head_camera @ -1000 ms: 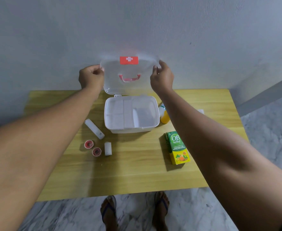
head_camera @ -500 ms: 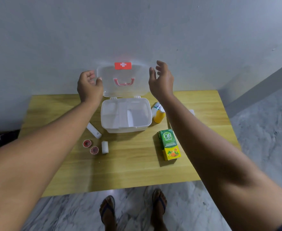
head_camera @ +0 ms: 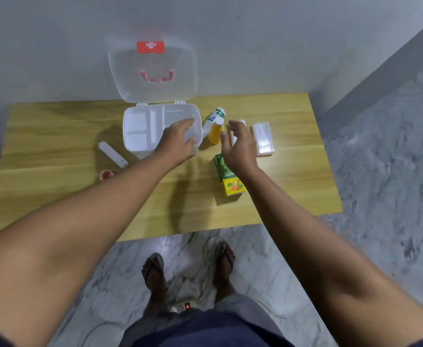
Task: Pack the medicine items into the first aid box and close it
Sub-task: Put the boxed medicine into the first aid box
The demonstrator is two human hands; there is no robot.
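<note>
The white first aid box (head_camera: 140,126) stands open on the wooden table (head_camera: 55,171), its clear lid (head_camera: 153,71) upright against the wall. My left hand (head_camera: 179,142) rests flat on the box's front right corner, holding nothing. My right hand (head_camera: 238,146) hovers open just right of an orange bottle (head_camera: 216,133) and a white bottle (head_camera: 213,118). A green and yellow medicine carton (head_camera: 229,177) lies below that hand. A white packet (head_camera: 263,139) lies to the right. Left of the box lie a white tube (head_camera: 113,154) and a small red tin (head_camera: 106,175).
The table stands against a grey wall, with a marble floor around it. My feet in sandals (head_camera: 188,269) stand in front of the table's near edge. A small white item (head_camera: 234,139) lies partly hidden behind my right hand.
Both hands have let go of the lid and come down. The left hand now lies on the box's corner, the right hand near the bottles. The lid stays upright.
</note>
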